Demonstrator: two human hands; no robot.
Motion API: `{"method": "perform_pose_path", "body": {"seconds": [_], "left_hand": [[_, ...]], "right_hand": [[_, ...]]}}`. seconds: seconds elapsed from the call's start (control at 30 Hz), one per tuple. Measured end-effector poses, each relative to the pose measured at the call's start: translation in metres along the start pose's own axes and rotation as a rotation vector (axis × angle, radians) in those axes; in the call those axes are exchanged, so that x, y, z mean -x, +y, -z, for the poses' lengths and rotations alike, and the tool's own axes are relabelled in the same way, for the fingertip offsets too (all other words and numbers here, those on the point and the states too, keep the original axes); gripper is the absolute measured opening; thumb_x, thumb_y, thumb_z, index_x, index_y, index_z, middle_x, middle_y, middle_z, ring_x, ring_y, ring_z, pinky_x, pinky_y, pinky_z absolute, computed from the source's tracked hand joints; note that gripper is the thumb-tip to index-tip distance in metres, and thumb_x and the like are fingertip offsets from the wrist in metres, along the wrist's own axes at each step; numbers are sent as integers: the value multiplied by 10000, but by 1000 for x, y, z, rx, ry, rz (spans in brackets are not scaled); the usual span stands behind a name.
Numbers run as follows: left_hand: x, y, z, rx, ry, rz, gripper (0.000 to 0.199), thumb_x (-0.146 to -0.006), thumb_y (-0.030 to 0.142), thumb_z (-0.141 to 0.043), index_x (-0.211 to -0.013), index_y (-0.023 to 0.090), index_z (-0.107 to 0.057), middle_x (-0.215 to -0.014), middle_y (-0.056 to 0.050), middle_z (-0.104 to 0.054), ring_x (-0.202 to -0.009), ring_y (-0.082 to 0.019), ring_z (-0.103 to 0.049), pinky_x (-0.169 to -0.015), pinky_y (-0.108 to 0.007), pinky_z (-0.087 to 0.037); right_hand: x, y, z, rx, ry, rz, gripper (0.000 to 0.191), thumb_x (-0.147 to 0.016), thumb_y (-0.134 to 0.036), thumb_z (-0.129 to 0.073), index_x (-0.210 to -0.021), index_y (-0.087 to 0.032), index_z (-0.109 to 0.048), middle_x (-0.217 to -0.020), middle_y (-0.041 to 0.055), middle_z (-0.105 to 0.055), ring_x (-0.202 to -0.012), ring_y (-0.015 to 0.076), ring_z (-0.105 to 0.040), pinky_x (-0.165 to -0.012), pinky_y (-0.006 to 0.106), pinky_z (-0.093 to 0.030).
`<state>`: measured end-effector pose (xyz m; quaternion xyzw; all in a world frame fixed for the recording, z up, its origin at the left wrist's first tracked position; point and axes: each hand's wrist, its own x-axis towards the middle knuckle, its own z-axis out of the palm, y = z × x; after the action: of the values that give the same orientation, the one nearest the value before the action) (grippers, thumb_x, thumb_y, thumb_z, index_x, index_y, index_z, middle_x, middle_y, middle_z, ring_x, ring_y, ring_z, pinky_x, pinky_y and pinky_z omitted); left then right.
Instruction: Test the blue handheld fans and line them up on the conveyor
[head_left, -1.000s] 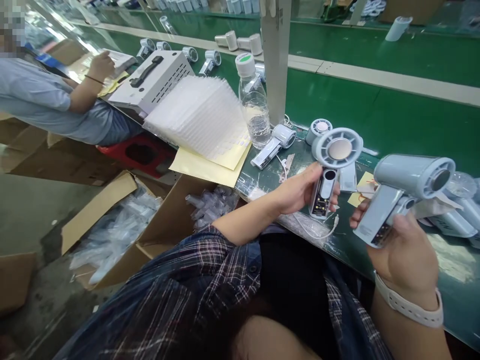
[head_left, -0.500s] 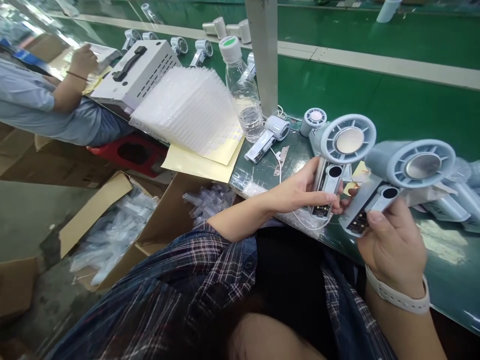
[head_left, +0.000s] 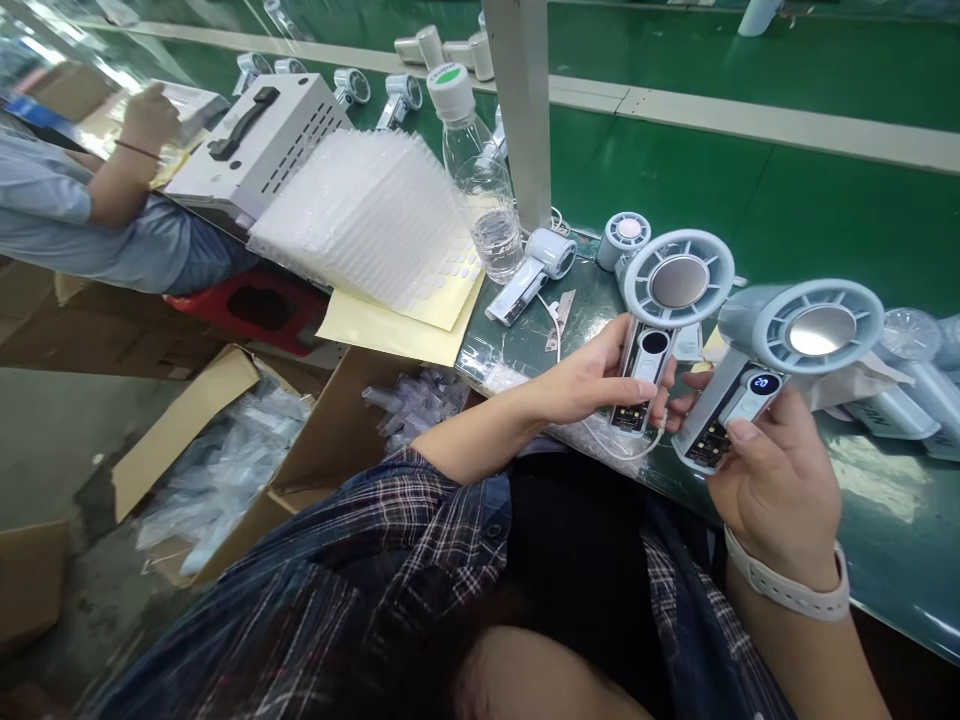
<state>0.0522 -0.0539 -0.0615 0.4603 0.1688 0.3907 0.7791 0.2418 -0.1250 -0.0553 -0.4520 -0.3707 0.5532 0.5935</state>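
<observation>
Holding one handheld fan each, both hands sit at the lower right of the frame, above the near edge of a green work surface [head_left: 810, 230]. The left hand [head_left: 592, 380] is wrapped around the handle of the left fan [head_left: 660, 320], thumb lying on the front panel; its round head points toward the camera. The right hand [head_left: 780, 490] is closed around the handle of the right fan [head_left: 780, 350], thumb on the front panel, where a small display [head_left: 763, 383] is lit. A white wristband [head_left: 787, 588] circles the right wrist. The two fans stand just beside each other, tilted, handles down.

Surface: a pale stripe [head_left: 750, 120] runs across the green top at upper right. A white post [head_left: 521, 110] rises from it at upper centre. A clear water bottle [head_left: 480, 190] with a white cap stands just left of the post. A stack of bubble-wrap sheets [head_left: 367, 215] lies on yellow paper [head_left: 397, 330] left of the bottle. More fans lie near the post and along the far edge.

Room: open cardboard boxes [head_left: 225, 440] with plastic-wrapped parts stand on the floor at lower left. A second person's arm [head_left: 112, 180] reaches the surface at upper left, beside a white case with a black handle [head_left: 255, 140].
</observation>
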Motion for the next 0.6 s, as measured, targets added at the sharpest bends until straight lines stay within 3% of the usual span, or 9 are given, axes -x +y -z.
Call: {"method": "perform_pose_path", "body": {"seconds": [0.1, 0.27, 0.43, 0.6], "left_hand": [[-3, -6, 2, -3, 38, -5, 581, -837, 446, -863, -1146, 231, -420, -1026, 9, -627, -736, -153, -689, -722, -371, -576], [-8, -15, 3, -42, 179, 35, 633, -832, 613, -810, -1148, 235, -412, -905, 37, -590, -665, -141, -620, -673, -357, -535], [-5, -8, 3, -119, 72, 8, 660, -854, 641, -812, -1172, 246, -390, -874, 37, -609, -690, -165, -650, -696, -365, -554], [-5, -6, 8, -172, 57, 0, 603, -906, 644, -774, -1152, 244, -396, -847, 28, -648, -720, -169, -668, -755, -371, -550]], "right_hand": [[-1, 1, 1, -28, 12, -21, 417, -858, -361, -850, -1247, -268, -733, -1098, 47, -802, -858, 207, -758, -700, 330, -675], [-1, 2, 3, -49, 63, -51, 373, -851, -437, -856, -1159, -268, -730, -980, 18, -800, -767, 178, -744, -662, 300, -657], [-1, 2, 3, -29, 34, -43, 439, -831, -488, -880, -1161, -245, -723, -980, 33, -799, -736, 190, -741, -625, 316, -650], [-3, 3, -1, -21, 47, -15, 389, -861, -429, -863, -1183, -265, -716, -1026, 30, -806, -790, 192, -755, -675, 327, -659]]}}
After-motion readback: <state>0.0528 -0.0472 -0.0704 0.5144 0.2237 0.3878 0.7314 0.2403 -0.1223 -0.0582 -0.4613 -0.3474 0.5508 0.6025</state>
